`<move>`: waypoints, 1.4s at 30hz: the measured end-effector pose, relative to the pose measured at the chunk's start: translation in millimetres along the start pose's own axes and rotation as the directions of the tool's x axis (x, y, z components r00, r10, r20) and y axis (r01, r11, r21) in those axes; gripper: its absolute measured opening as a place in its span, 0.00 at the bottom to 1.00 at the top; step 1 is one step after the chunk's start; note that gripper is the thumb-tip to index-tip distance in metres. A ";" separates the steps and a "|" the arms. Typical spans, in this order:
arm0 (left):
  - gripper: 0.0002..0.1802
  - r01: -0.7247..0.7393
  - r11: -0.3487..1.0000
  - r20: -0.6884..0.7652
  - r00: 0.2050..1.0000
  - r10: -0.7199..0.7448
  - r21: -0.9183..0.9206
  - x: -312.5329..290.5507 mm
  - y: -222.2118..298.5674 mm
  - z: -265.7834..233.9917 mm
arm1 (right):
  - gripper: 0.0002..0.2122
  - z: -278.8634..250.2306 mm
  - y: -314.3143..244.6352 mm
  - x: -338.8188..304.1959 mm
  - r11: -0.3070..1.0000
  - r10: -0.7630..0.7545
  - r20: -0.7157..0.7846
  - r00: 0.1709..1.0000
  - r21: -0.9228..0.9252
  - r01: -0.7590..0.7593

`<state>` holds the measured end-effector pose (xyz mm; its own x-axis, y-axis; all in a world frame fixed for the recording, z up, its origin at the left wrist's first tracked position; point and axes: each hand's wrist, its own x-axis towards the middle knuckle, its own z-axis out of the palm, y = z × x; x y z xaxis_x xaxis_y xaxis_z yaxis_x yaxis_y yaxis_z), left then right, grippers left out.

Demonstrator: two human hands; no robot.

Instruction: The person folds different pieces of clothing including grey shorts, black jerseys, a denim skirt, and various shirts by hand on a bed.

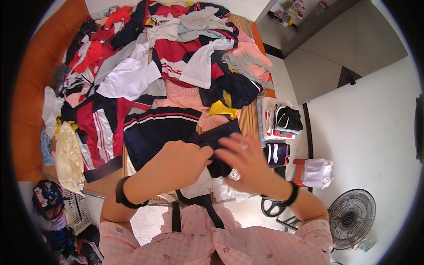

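My left hand (181, 164) is closed, its fingers pinching a dark navy garment (226, 130) in front of me. To its right, my right hand (245, 162) has its fingers spread over the same cloth, slightly blurred; they do not appear to grip it. A ring and a black wristband show on that arm. Just beyond my left hand lies a navy garment (161, 130) with red and white stripes, spread flat. White cloth (229, 187) lies below my right hand at the near edge.
A large clothes heap (132, 66) covers the bed beside an orange headboard (33, 101). Folded stacks (282, 119) stand at the right edge. A red stool (299, 172) bears white cloth; a black fan (352, 219) stands lower right. A white basket (76, 212) is lower left.
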<state>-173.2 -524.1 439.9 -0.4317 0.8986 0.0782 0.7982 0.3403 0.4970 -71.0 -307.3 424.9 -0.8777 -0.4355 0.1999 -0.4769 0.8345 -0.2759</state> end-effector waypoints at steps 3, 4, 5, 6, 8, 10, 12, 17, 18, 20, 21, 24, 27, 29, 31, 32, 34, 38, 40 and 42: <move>0.12 0.094 0.995 0.023 0.995 -0.094 0.016 -0.3 20.9 8.8 | 0.31 40.1 -20.6 -0.7 0.982 0.096 -0.319 0.943 0.184 -0.038; 0.13 0.168 0.985 0.110 0.979 -0.171 0.043 -1.8 28.6 12.3 | 0.30 48.8 -21.4 -0.7 0.944 0.206 -0.262 0.943 0.308 -0.121; 0.15 0.178 0.983 0.109 0.977 -0.183 0.053 -3.1 35.6 15.3 | 0.29 56.2 -21.8 -0.1 0.887 0.296 -0.225 0.928 0.424 -0.180; 0.14 0.164 0.985 0.040 0.985 -0.166 0.051 -4.2 40.6 16.6 | 0.28 60.3 -21.2 -1.6 0.812 0.380 -0.173 0.909 0.533 -0.238; 0.12 0.160 0.986 -0.047 0.986 -0.158 0.037 -6.0 43.8 16.5 | 0.19 61.3 -12.8 -6.2 0.877 0.279 -0.231 0.932 0.456 -0.149; 0.15 0.182 0.983 0.017 0.983 -0.183 0.022 -5.5 41.2 17.2 | 0.16 55.3 2.3 -13.0 0.936 0.175 -0.168 0.970 0.335 -0.111; 0.17 0.155 0.988 0.004 0.988 -0.154 -0.022 -1.4 34.2 21.6 | 0.12 48.4 19.9 -14.4 0.959 0.174 -0.108 0.979 0.244 -0.144; 0.16 0.075 0.992 -0.398 0.911 -0.111 -0.105 10.6 31.8 49.9 | 0.14 11.9 48.9 -15.7 0.934 0.313 0.014 0.950 0.178 -0.311; 0.16 0.041 0.993 -0.486 0.869 -0.090 -0.110 14.3 37.1 57.2 | 0.15 2.6 51.7 -11.9 0.852 0.408 0.083 0.909 0.323 -0.412; 0.16 -0.006 0.992 -0.650 0.756 -0.079 -0.128 23.4 50.7 69.7 | 0.18 -17.6 53.5 -2.2 0.575 0.567 0.279 0.775 0.540 -0.615; 0.15 -0.018 0.994 -0.652 0.756 -0.055 -0.104 25.4 57.0 73.2 | 0.20 -28.3 53.3 2.3 0.289 0.591 0.435 0.679 0.672 -0.682; 0.18 -0.066 0.998 -0.677 0.734 0.052 0.005 28.5 76.5 85.1 | 0.23 -49.1 40.8 3.3 -0.026 0.518 0.395 0.759 0.894 -0.447; 0.18 -0.066 0.984 -0.748 0.659 -0.080 -0.163 29.2 83.2 93.8 | 0.23 -61.4 37.2 4.4 -0.050 0.583 0.384 0.716 0.897 -0.439; 0.24 -0.159 0.946 -0.774 0.620 -0.126 -0.281 30.6 82.3 99.3 | 0.22 -63.7 36.8 2.4 -0.094 0.623 0.355 0.697 0.918 -0.384; 0.24 -0.116 0.978 -0.782 0.620 -0.065 -0.173 34.1 77.4 103.0 | 0.20 -64.0 37.9 0.1 -0.085 0.628 0.353 0.693 0.917 -0.390; 0.24 -0.102 0.987 -0.779 0.626 -0.033 -0.124 36.2 74.4 103.9 | 0.19 -64.0 38.7 -1.3 -0.079 0.634 0.355 0.687 0.913 -0.399; 0.23 -0.060 0.998 -0.768 0.640 0.038 -0.001 37.4 67.2 102.5 | 0.16 -65.6 41.3 -4.5 -0.039 0.637 0.324 0.700 0.920 -0.390; 0.20 -0.040 0.996 -0.746 0.665 -0.034 -0.081 39.1 57.7 97.8 | 0.12 -68.6 45.1 -13.2 -0.036 0.658 0.300 0.691 0.929 -0.368; 0.17 -0.125 0.932 -0.686 0.710 -0.156 -0.341 41.0 57.4 98.8 | 0.12 -68.3 45.6 -17.8 -0.055 0.654 0.285 0.701 0.942 -0.332; 0.15 -0.237 0.721 -0.574 0.776 -0.263 -0.651 45.2 57.8 101.3 | 0.12 -70.1 46.0 -22.3 -0.058 0.645 0.274 0.714 0.949 -0.311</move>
<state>-104.0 -435.7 384.7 -0.7859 0.4486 0.4255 0.4041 -0.1481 0.9026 -70.1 -235.5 473.6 -0.9468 0.1346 -0.2922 0.2563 -0.2336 -0.9380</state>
